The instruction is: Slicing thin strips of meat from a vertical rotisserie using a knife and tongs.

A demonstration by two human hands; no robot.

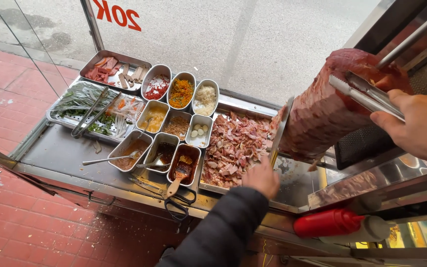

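Observation:
A tall cone of stacked meat [322, 113] stands on a vertical spit at the right. My left hand [261, 179], in a dark sleeve, grips the handle of a long knife [280, 129] whose blade runs up the cone's left side. My right hand [418, 126] comes in from the right edge and holds metal tongs [364, 93], their tips pressed against the upper part of the cone. Shaved meat pieces [235, 146] lie heaped in the steel tray just left of the knife.
Several small steel tubs [181, 94] hold sauces and toppings; one has a brush [180, 174] in it. A tray of greens [82, 106] carries spare tongs, with a tray of sliced meats [112, 69] behind. Scissors [178, 205] hang at the counter edge. A red squeeze bottle [326, 222] lies lower right.

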